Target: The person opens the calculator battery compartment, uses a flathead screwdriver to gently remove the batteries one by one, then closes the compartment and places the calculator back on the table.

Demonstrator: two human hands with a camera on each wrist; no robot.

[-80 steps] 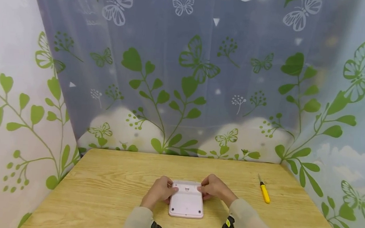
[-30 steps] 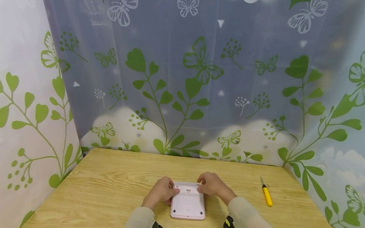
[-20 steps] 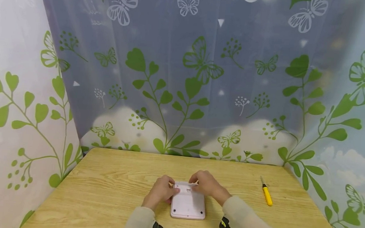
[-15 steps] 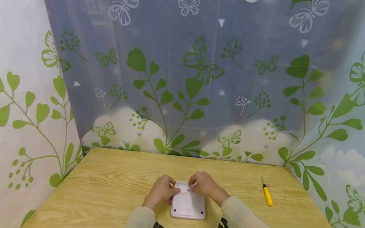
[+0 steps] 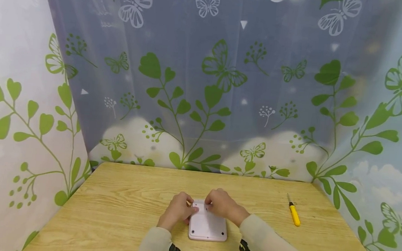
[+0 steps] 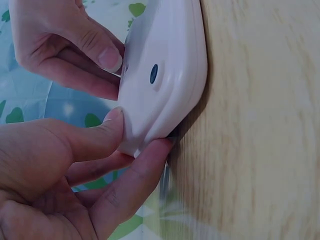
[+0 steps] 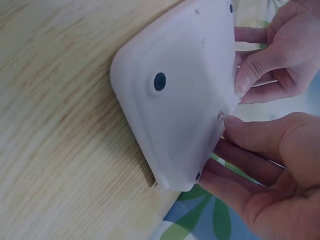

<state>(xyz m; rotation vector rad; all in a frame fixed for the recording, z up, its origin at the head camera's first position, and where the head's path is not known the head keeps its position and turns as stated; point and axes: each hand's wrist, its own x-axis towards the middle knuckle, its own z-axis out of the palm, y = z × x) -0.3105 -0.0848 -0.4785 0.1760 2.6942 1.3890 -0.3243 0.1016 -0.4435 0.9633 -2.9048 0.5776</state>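
Note:
A pale pink calculator point(image 5: 208, 225) lies face down on the wooden table, its flat back with dark round feet showing. My left hand point(image 5: 176, 210) grips its far left corner, thumb on the back and fingers around the edge. At the far edge my right hand point(image 5: 224, 205) pinches the calculator, the thumb point(image 7: 245, 131) by a small latch point(image 7: 221, 116) and the fingers over the rim. From the left wrist view both hands sit along the same edge, with one foot point(image 6: 154, 73) visible near the corner. The calculator's front is hidden against the table.
A screwdriver point(image 5: 293, 213) with a yellow and black handle lies on the table point(image 5: 118, 205) to the right, shaft pointing away. Behind the table hangs a curtain point(image 5: 174, 100) printed with leaves and butterflies.
My right hand has shifted from the calculator's far right corner leftward along its far edge to the latch, now covering it. My left hand keeps its grip on the left corner.

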